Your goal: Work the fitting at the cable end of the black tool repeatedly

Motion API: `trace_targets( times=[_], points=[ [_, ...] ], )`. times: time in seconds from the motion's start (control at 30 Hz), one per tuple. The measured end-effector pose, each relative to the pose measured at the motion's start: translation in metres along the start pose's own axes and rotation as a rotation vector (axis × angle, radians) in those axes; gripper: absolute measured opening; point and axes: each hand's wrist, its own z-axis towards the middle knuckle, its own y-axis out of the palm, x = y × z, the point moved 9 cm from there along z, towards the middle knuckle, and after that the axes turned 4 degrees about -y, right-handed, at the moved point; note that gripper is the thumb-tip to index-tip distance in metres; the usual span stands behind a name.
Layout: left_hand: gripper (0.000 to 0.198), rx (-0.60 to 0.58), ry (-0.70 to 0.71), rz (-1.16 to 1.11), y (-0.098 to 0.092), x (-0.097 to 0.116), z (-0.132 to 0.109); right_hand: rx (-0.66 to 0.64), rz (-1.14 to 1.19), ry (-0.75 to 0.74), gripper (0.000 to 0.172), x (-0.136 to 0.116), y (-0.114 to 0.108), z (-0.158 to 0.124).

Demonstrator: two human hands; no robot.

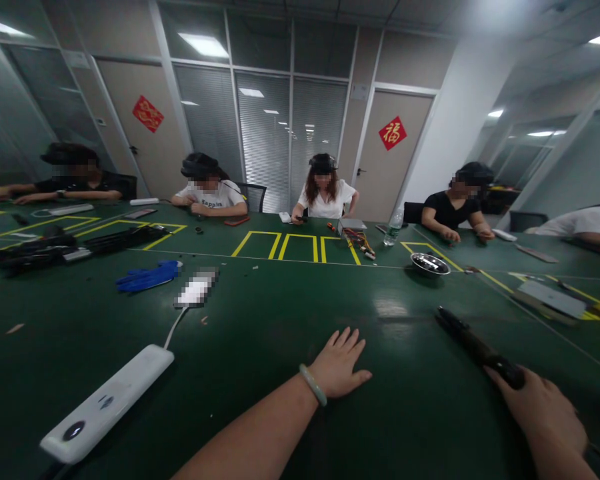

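Head view: left hand spread on table; right hand gripping one dark tool; one metal bowl.

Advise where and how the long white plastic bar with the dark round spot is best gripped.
Likely across the middle of the white bar, from above and the right, where the left hand is: the bar lies flat, is slim crosswise, and a thin white cable leaves its far end.

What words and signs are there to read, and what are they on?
"福": red sign on the right-hand door.
"Happ…", ending blurred: white T-shirt.
Too blurred or small to read: left-hand red sign, bottle label, marking on the white device.
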Motion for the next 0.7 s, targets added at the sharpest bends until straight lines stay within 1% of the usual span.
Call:
trace_targets(
  times=[0.03,0.07,0.13,0.2,0.27,0.33,0.4,0.47,0.6,0.7],
  points=[
    [0.068,-0.004,0.000,-0.002,0.000,0.000,0.000,-0.032,0.002,0.004,0.084,0.004,0.004,0.002],
    [0.068,-0.009,0.000,-0.003,0.000,0.001,0.000,-0.037,0.002,-0.001,0.082,0.006,0.005,0.004],
    [0.068,-0.014,-0.003,-0.006,0.000,0.000,-0.001,-0.010,0.003,-0.028,0.077,0.003,0.003,0.006],
    [0.069,-0.011,-0.010,-0.015,0.000,0.000,-0.001,0.000,-0.002,-0.040,0.074,-0.002,0.001,0.006],
    [0.069,-0.011,-0.020,-0.023,0.001,-0.001,0.000,-0.032,-0.013,-0.048,0.075,-0.008,0.000,0.002],
    [0.070,-0.001,-0.035,-0.034,-0.001,-0.002,0.002,-0.055,0.000,-0.085,0.074,-0.022,-0.003,-0.007],
    [0.069,0.035,-0.037,-0.054,-0.008,0.001,0.003,-0.047,0.050,-0.165,0.070,-0.046,-0.008,-0.019],
    [0.067,0.099,-0.013,-0.075,-0.021,0.009,0.004,-0.039,0.124,-0.263,0.065,-0.079,-0.011,-0.036],
    [0.060,0.270,0.077,-0.068,-0.052,0.030,-0.002,-0.043,0.279,-0.433,0.054,-0.157,-0.014,-0.077],
    [0.056,0.368,0.140,-0.038,-0.065,0.043,-0.009,-0.060,0.360,-0.605,0.042,-0.220,-0.016,-0.111]
  ],
)
